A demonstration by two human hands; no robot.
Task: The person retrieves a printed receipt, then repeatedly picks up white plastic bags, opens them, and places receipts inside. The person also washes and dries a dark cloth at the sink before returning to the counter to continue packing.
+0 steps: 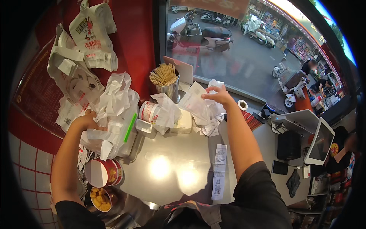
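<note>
My left hand [91,120] is in among white plastic bags [113,98] heaped in and over a clear plastic bin [133,143] with a green edge strip. Its fingertips are partly hidden, so its grip is unclear. At the window end of the counter, my right hand [219,96] has its fingers on the edge of a white paper bag [193,100], which tilts upward. More thin white bags [216,110] lie crumpled beneath that hand. A printed paper strip [219,171] lies flat on the metal counter [171,154], below my right forearm.
Wooden skewers [163,74] fill a metal canister [170,90]. Red-and-white paper buckets [104,172] and a cup of golden fried pieces [100,199] stand at left. Plastic carrier bags [94,43] hang on the wall. A white-framed screen [319,141] stands right, near another person [338,151].
</note>
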